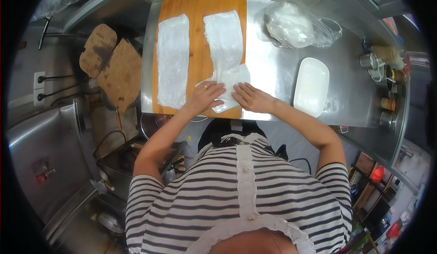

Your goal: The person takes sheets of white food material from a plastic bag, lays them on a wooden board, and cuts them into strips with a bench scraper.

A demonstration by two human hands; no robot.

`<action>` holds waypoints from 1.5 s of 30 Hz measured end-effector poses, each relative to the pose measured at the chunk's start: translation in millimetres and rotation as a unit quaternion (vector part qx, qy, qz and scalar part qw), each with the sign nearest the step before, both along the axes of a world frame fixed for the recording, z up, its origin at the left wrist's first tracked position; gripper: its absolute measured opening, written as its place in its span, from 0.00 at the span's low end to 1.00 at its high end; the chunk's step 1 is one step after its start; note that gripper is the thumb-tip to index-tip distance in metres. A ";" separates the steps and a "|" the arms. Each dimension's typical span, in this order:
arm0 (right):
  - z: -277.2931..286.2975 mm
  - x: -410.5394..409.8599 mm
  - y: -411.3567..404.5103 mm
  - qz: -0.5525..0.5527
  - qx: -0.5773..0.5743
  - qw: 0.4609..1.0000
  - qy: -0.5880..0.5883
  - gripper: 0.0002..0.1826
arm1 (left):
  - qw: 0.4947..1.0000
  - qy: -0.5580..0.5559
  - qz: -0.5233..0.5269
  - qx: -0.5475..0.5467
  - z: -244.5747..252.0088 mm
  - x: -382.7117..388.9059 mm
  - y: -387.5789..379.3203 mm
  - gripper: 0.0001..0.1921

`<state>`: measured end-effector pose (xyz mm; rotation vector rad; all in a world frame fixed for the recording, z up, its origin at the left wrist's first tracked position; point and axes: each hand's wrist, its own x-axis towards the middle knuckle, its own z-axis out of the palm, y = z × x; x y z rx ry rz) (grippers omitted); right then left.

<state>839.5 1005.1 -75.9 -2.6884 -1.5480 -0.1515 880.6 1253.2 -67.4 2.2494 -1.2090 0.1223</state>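
Two long white translucent sheets, perhaps dough, lie on a wooden board. The left sheet point(173, 61) is flat. Toward its near end, the right sheet point(225, 42) is gathered and its edges spread unevenly. On the left side of that near part rests my left hand point(206, 97), a ring on one finger, its fingers slightly spread. My right hand point(254, 97) touches the right side of the same part, palm down. A gap separates the fingertips of the two hands. Neither hand is closed round anything.
The wooden board point(197, 49) lies on a steel counter point(269, 73). To the right are a white oblong dish point(311, 87) and a clear plastic bag point(290, 25) with white contents. Containers point(368, 61) line the counter's right end. Brown boards point(121, 73) stand at left.
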 end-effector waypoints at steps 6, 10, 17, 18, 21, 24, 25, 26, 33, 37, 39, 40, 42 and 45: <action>14.0 3.8 0.7 -0.010 -0.054 0.997 -0.055 0.26 | 0.996 -0.069 -0.053 0.035 -1.9 -1.0 3.9 0.15; 16.7 -0.5 7.7 -0.033 -0.032 0.996 -0.078 0.26 | 0.994 -0.087 -0.005 0.060 2.4 -7.7 -4.0 0.13; 29.4 2.5 18.5 -0.093 0.043 0.994 -0.044 0.26 | 0.901 0.341 0.266 -0.008 48.2 27.6 -17.3 0.09; 33.7 -1.3 21.8 -0.066 0.053 0.996 -0.011 0.26 | 0.901 0.339 0.271 -0.009 48.6 38.2 -12.3 0.09; 48.3 -15.2 18.7 -0.024 0.128 0.989 0.064 0.24 | 0.837 0.477 0.167 -0.210 56.8 68.1 -0.1 0.10; 68.6 -28.1 -9.9 -0.080 0.187 0.938 0.279 0.21 | 0.861 0.464 0.101 -0.180 93.1 80.4 -8.3 0.11; 82.8 -27.8 -22.6 -0.117 0.213 0.899 0.364 0.18 | 0.860 0.465 0.105 -0.183 96.4 70.9 -8.9 0.11; 92.2 -27.8 -38.1 -0.156 0.235 0.849 0.446 0.16 | 0.874 0.452 0.138 -0.115 97.9 56.2 -12.9 0.09; 136.1 -28.1 -101.0 -0.373 0.439 0.558 0.597 0.16 | 0.993 0.117 0.009 0.018 19.9 -50.6 -11.4 0.08; 135.8 11.1 -83.3 -0.427 0.423 0.602 0.525 0.15 | 0.912 0.283 0.282 -0.090 25.6 -38.9 -9.7 0.08; 132.0 39.5 -73.4 -0.389 0.439 0.682 0.437 0.15 | 0.884 0.305 0.331 -0.126 19.1 -20.9 -18.5 0.10; 137.5 53.0 -62.9 -0.369 0.456 0.700 0.409 0.15 | 0.909 0.253 0.320 -0.081 14.4 -14.4 -24.5 0.12; 143.4 78.6 -47.9 -0.349 0.460 0.719 0.386 0.14 | 0.917 0.241 0.316 -0.028 11.6 -9.8 -44.4 0.17; 140.9 108.1 -37.6 -0.350 0.445 0.753 0.335 0.14 | 0.933 0.147 0.326 0.040 7.0 -23.1 -71.8 0.20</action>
